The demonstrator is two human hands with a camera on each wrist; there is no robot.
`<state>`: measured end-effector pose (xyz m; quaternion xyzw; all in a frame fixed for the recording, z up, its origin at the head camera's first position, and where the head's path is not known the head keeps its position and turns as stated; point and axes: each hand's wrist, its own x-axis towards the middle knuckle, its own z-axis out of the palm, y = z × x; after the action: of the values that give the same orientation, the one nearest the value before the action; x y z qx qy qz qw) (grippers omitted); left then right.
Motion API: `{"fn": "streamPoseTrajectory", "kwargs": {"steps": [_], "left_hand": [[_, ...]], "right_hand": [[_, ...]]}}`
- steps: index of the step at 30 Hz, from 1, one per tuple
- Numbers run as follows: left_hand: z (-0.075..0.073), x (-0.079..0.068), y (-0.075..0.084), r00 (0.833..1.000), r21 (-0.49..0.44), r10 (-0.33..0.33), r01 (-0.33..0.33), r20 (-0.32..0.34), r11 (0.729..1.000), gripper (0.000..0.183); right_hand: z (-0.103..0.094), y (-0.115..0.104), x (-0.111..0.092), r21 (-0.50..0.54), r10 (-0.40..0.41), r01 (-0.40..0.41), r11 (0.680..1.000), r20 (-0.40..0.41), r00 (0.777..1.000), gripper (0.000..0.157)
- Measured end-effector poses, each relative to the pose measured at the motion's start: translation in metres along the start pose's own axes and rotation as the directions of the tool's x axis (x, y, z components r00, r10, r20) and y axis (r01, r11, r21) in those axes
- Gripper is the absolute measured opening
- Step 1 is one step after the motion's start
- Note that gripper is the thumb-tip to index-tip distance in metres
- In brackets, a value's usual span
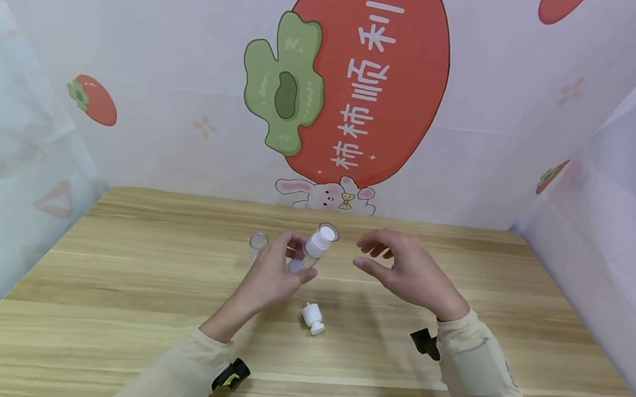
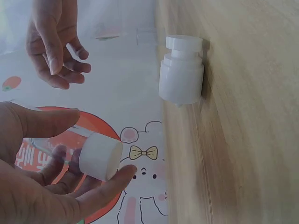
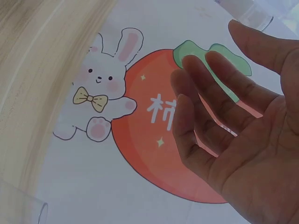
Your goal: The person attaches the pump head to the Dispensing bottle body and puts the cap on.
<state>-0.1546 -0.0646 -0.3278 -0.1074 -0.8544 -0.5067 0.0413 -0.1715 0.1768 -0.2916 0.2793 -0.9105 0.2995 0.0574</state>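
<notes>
My left hand (image 1: 277, 270) grips a clear bottle with white parts (image 1: 319, 242), held tilted above the table with its round rim upward. A white cylindrical end of this bottle (image 2: 100, 156) shows between the thumb and fingers in the left wrist view. To the right, my right hand (image 1: 410, 268) hovers apart from it, holding nothing, its fingers (image 3: 224, 100) loosely bent. Below the hands, a small white pump head (image 1: 313, 318) lies on its side on the table. Just beyond the left hand stands a clear cap (image 1: 258, 241), partly hidden behind that hand.
A wood-grain table (image 1: 121, 283) runs back to a white printed cloth backdrop (image 1: 184, 44), with cloth walls at both sides. In the right wrist view, a clear curved edge (image 3: 39, 212) shows at the lower left; I cannot tell what it belongs to.
</notes>
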Motion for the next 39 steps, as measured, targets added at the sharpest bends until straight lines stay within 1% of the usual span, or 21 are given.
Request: {"fn": "streamPoseTrajectory", "kwargs": {"steps": [3, 7, 10, 14, 18, 23, 28, 32, 39], "left_hand": [[0.002, 0.004, 0.0, 1.0, -0.022, -0.003, 0.003, -0.009, 1.0, 0.045], [0.007, 0.012, -0.001, 1.0, -0.049, -0.016, 0.016, 0.0, 0.999, 0.047], [0.012, 0.019, -0.002, 0.999, -0.066, -0.044, 0.043, -0.004, 0.997, 0.045], [0.02, 0.029, -0.004, 0.995, -0.082, -0.093, 0.09, -0.03, 0.993, 0.044], [0.027, 0.037, -0.007, 0.989, -0.109, -0.141, 0.134, -0.056, 0.985, 0.046], [0.034, 0.046, -0.013, 0.978, -0.139, -0.198, 0.187, -0.071, 0.972, 0.048], [0.037, 0.052, -0.018, 0.962, -0.134, -0.257, 0.244, -0.088, 0.96, 0.052], [0.039, 0.055, -0.023, 0.958, -0.117, -0.27, 0.258, -0.101, 0.959, 0.052], [0.042, 0.06, -0.028, 0.952, -0.116, -0.279, 0.265, -0.125, 0.957, 0.052]], "right_hand": [[0.001, -0.001, 0.002, -0.024, -0.001, 0.001, 1.0, 0.0, 1.0, 0.022], [0.003, -0.002, 0.004, -0.068, -0.022, 0.022, 0.997, 0.005, 1.0, 0.021], [0.008, -0.001, 0.005, -0.092, -0.038, 0.039, 0.995, 0.016, 0.999, 0.019], [0.013, 0.002, 0.005, -0.102, -0.045, 0.048, 0.994, 0.031, 0.999, 0.017], [0.019, 0.003, 0.003, -0.119, -0.031, 0.037, 0.992, 0.055, 0.998, 0.018], [0.024, 0.005, 0.002, -0.132, -0.019, 0.031, 0.991, 0.085, 0.996, 0.018], [0.027, 0.006, 0.0, -0.134, -0.011, 0.026, 0.991, 0.113, 0.994, 0.018], [0.028, 0.006, -0.002, -0.133, -0.004, 0.021, 0.991, 0.124, 0.992, 0.018], [0.029, 0.005, -0.004, -0.129, 0.003, 0.016, 0.992, 0.149, 0.989, 0.019]]}}
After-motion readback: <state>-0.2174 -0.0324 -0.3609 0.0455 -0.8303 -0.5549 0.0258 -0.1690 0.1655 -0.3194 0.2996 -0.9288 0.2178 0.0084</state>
